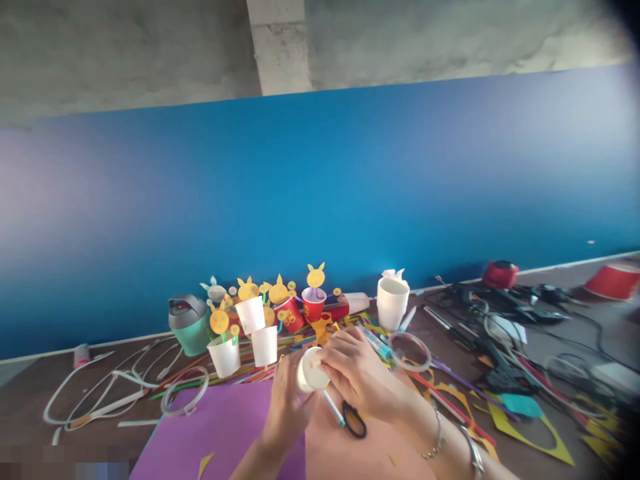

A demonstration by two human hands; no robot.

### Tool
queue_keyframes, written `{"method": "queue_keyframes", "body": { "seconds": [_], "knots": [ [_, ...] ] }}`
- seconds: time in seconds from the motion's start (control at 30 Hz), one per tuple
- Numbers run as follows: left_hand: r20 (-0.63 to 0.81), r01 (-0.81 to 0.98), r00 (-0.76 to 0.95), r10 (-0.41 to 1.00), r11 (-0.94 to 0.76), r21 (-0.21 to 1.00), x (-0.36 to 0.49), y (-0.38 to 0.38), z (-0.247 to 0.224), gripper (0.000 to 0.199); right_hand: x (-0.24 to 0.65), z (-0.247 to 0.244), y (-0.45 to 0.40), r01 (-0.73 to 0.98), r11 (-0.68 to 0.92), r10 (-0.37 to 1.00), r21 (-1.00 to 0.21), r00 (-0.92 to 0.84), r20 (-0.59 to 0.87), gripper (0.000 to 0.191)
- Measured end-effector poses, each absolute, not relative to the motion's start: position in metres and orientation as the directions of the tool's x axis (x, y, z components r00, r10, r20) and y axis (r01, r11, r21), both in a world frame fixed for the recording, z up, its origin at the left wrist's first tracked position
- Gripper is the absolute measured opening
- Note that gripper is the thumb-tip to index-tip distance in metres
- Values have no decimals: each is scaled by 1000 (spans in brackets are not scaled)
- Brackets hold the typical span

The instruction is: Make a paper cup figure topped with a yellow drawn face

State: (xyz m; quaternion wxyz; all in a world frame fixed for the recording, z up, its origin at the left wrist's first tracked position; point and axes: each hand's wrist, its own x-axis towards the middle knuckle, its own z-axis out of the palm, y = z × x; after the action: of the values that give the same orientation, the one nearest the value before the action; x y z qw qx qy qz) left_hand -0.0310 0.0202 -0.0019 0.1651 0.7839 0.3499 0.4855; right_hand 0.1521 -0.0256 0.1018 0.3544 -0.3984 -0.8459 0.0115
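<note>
My left hand [287, 403] is wrapped round a white paper cup [313, 371] from its left side. The cup's round white end faces me. My right hand [353, 370] has its fingers bent together at the cup's right edge; whatever they pinch, if anything, is hidden. Below the hands, a marker [333, 408] with a green end and dark scissor handles [355, 420] lie on an orange sheet [370, 453]. A purple sheet [220, 433] lies to the left.
Behind stand white cups [225, 358] and red cups [313, 307] with yellow animal faces. A white cup stack [393, 303] is at back right. Cables, a glue gun [505, 367], paper scraps and a tape roll [410, 352] lie right; a green container [190, 327] stands left.
</note>
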Motion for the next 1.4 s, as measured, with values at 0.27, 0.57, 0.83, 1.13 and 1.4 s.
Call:
{"method": "queue_keyframes", "body": {
  "seconds": [0.27,0.57,0.83,1.13,1.4],
  "knots": [
    [551,252,263,792,-607,753,-29,14,0,47,152,90,-19,726,593,769,-348,-383,511,4],
    [333,-15,50,941,-333,943,-29,22,0,50,152,74,-11,711,535,819,-457,-304,486,36],
    [204,-222,-115,972,-226,949,-34,32,-5,50,194,82,6,684,451,889,-573,-289,354,25],
    [157,-269,-134,978,-189,944,-35,33,-7,56,254,93,0,636,229,969,-737,-224,108,25],
    [224,-230,-68,972,-233,945,-34,29,-4,57,277,108,-11,466,66,996,-882,-80,32,34]
  ]
}}
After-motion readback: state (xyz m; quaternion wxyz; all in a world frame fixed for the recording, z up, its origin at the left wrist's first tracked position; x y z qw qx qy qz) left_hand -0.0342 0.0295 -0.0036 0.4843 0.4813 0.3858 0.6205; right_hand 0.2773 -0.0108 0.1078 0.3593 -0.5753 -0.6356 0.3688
